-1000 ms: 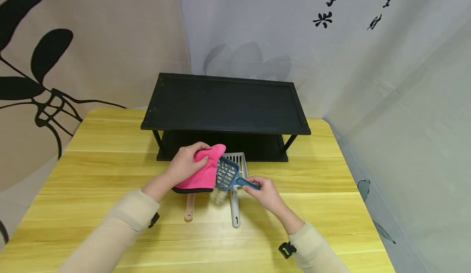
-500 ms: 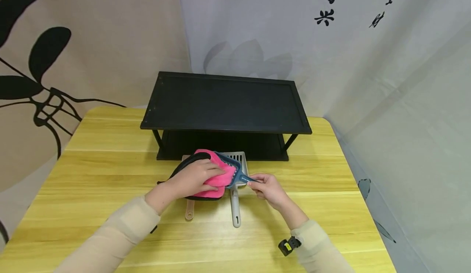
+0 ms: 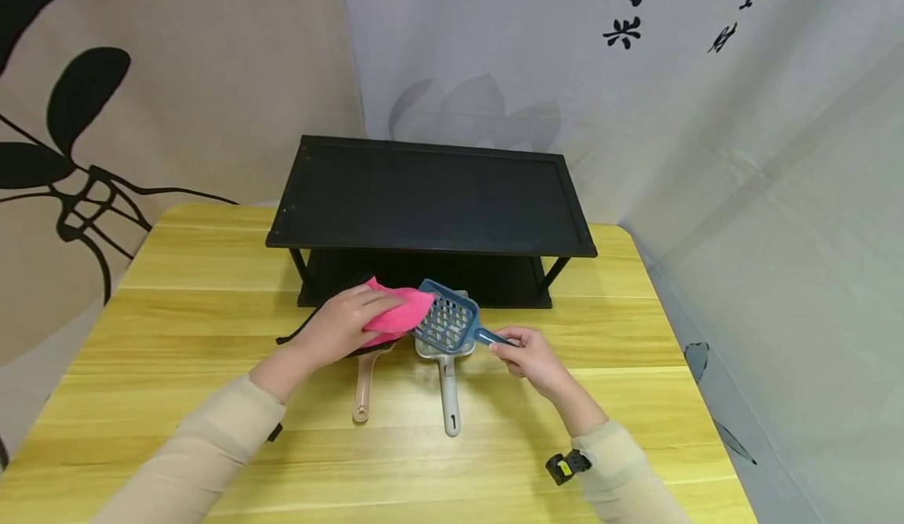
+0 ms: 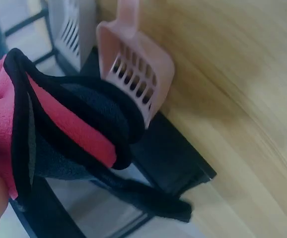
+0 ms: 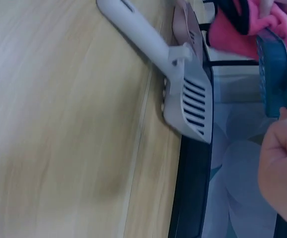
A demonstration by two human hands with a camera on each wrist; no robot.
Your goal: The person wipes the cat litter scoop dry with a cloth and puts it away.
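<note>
My left hand [image 3: 344, 322] grips a bunched pink cloth [image 3: 404, 311] with black edging. Dark grey fabric shows in its folds in the left wrist view. Between finger and thumb, my right hand [image 3: 530, 361] holds the handle of a blue slotted litter scoop [image 3: 448, 322], raised above the table. The cloth meets the left rim of the scoop's basket. Below it lies a grey litter scoop [image 3: 450, 398], its handle toward me. A pale pink litter scoop [image 3: 363, 391] lies to the left, its basket mostly hidden by the cloth and left hand in the head view.
A black two-tier rack [image 3: 431, 198] stands at the back of the wooden table [image 3: 565, 469]. Both lying scoops reach its lower front edge. Behind the table hangs a light curtain [image 3: 452, 53] with dark printed leaves and characters.
The cloth went over the blue scoop's basket, then drew back left to its rim, baring the slots. The right hand has shifted slightly right with the scoop, which is turned more toward the camera.
</note>
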